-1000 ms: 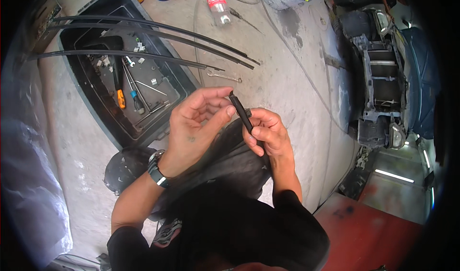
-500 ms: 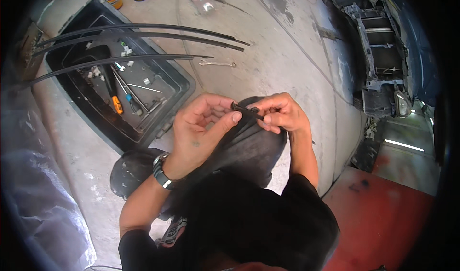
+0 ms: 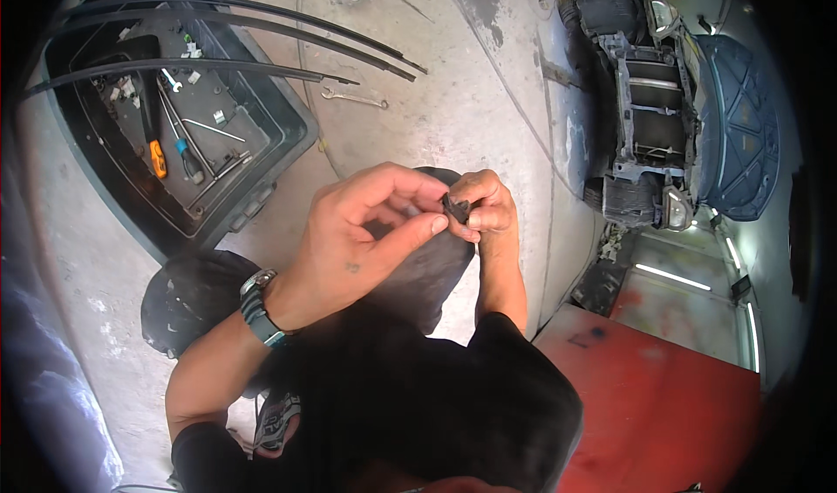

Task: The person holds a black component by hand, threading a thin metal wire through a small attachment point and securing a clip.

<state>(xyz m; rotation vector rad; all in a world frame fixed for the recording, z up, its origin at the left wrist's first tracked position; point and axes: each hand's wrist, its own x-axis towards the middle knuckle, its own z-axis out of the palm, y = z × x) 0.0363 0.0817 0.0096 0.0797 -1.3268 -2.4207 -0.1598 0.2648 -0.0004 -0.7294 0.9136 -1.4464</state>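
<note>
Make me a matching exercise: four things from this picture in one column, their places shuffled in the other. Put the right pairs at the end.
Things
1. combination wrench
2. wristwatch
3. long black strips
4. small black piece

Places
A. stretched over the bin
B. pinched in the right hand
C. on the floor
D. on the wrist of the left hand

Right pairs: 1-C, 2-D, 3-A, 4-B

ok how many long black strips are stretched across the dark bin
3: the farthest strip, the middle strip just below it in view, and the nearest strip, all crossing over the bin.
</note>
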